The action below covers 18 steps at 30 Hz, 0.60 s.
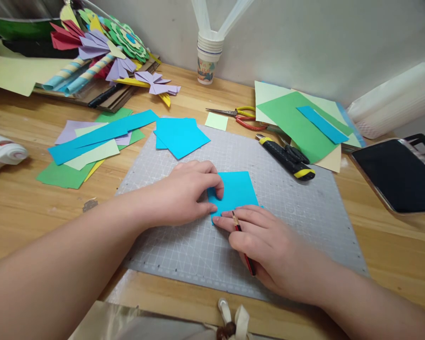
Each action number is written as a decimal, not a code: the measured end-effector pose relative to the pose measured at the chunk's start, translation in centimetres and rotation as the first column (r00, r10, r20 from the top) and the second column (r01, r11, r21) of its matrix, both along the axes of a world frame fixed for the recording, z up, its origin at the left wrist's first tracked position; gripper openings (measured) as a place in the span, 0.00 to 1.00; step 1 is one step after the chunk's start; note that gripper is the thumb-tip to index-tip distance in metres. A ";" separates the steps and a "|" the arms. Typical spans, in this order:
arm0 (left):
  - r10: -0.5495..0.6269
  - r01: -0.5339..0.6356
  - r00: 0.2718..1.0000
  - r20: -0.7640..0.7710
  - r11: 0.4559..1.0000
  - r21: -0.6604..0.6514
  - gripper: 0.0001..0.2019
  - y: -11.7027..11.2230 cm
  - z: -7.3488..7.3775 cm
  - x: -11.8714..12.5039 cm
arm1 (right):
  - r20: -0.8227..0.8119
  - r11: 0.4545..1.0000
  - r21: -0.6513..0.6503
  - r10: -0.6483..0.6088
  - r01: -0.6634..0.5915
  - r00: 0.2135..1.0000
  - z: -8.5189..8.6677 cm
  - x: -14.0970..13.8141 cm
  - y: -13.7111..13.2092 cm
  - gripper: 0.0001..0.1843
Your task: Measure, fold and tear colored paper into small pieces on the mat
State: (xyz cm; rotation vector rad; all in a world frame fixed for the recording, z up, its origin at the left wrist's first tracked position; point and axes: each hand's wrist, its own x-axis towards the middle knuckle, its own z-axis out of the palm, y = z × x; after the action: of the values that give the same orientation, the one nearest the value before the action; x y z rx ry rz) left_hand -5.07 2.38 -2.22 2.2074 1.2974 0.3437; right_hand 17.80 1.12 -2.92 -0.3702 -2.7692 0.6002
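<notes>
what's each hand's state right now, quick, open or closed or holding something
Left hand: open, fingers bent, touching the blue square.
Right hand: holding a pencil, fingertips by the square's near edge.

The head camera looks forward and down at the nearby cutting mat, facing a wall.

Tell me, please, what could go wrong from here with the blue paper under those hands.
The pencil sits in the right hand with its sharpened end close to the blue paper, so it might leave a stray mark. Both hands are on that small piece, so uneven pressure could shift or crease it. The loose blue sheets lie just beyond the left hand, which might nudge them.
</notes>
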 end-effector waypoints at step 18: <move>-0.008 0.008 1.000 0.006 1.000 0.002 0.07 0.0 -0.1 -0.1 | -0.021 1.000 0.014 0.003 -0.003 1.000 0.0 0.1 0.1 0.15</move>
State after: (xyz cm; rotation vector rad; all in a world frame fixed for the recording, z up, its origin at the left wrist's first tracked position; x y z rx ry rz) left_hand -5.14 2.35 -2.32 2.2115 1.2848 0.3487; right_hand 17.91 1.23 -2.91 -0.3547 -2.7531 0.5817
